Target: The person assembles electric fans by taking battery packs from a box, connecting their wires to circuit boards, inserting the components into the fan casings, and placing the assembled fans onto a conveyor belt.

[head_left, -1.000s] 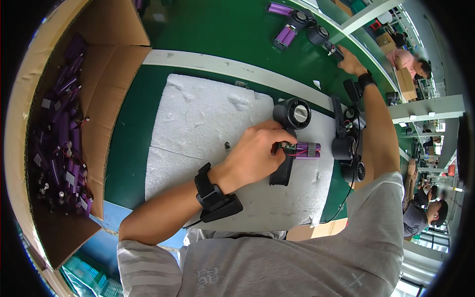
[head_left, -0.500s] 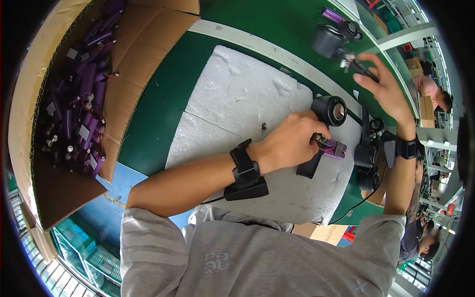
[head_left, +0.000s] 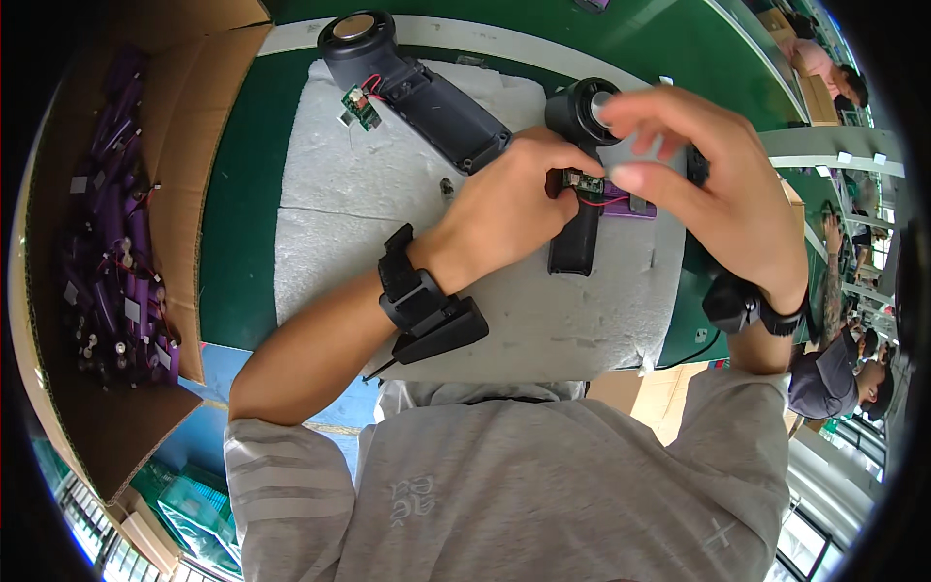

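Note:
My left hand is closed in a pinch on a small green circuit board, over a black handheld-device housing. That housing's round head and handle show on either side of my fingers. Red wires run by the board to a purple battery pack. My right hand hovers just right of the board, its fingers apart and partly blurred, with nothing visible in it. At the far left of the foam lies another black housing, a green board dangling from its red wires.
A white foam slab lies on the green table. To the left stands a cardboard box full of purple battery packs. A pale rail crosses behind the slab. Other people sit at the far right.
My right hand has let go of a black part at the far right and come in beside my left hand. A housing with a dangling board now lies far left. The view has shifted.

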`<state>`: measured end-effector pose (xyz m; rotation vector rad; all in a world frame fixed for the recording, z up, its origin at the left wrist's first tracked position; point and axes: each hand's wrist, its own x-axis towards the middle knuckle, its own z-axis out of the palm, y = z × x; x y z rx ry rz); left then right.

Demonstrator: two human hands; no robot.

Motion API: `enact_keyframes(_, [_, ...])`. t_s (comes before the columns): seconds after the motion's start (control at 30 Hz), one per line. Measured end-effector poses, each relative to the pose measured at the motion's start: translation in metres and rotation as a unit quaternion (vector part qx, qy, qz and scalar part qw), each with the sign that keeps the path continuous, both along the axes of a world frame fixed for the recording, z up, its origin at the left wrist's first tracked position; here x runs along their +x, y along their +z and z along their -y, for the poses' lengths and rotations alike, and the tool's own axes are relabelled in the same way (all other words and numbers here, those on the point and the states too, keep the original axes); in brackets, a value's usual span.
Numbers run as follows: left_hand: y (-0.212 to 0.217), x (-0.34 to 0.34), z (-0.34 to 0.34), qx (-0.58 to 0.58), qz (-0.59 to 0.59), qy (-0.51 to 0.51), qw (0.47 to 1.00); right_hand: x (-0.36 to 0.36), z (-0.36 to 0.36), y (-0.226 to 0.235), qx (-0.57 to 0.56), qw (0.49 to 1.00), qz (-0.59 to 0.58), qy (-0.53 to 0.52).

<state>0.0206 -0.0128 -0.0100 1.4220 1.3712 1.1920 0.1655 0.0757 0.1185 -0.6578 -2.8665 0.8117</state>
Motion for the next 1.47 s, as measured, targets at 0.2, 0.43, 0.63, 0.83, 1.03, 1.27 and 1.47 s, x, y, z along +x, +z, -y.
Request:
enact_keyframes(0.2, [-0.002,0.006,0.001,0.007,-0.004,-0.003,1.000,0.056,0.010,-0.069,0.066,0.996,-0.014,-0.059])
enact_keyframes(0.43, [-0.003,0.009,0.001,0.038,-0.020,0.014,0.999,0.079,0.011,-0.079,-0.127,0.988,-0.024,-0.083])
enact_keyframes(0.63, [0.000,0.014,0.002,0.069,-0.092,0.003,0.993,0.090,0.014,-0.070,-0.571,0.812,-0.067,-0.102])
enact_keyframes(0.83, [0.002,0.013,0.002,0.123,-0.160,0.008,0.979,0.102,0.013,-0.093,-0.684,0.715,-0.143,0.011])
enact_keyframes(1.03, [0.000,0.013,0.003,0.120,-0.179,0.020,0.976,0.099,0.016,-0.094,-0.576,0.801,-0.156,-0.043])
enact_keyframes(1.27, [0.002,0.014,0.004,0.126,-0.190,0.029,0.973,0.098,-0.002,-0.090,-0.349,0.929,-0.115,0.045])
enact_keyframes(1.47, [0.005,0.013,0.005,0.129,-0.215,0.003,0.968,0.095,0.016,-0.101,-0.376,0.918,-0.124,-0.002])
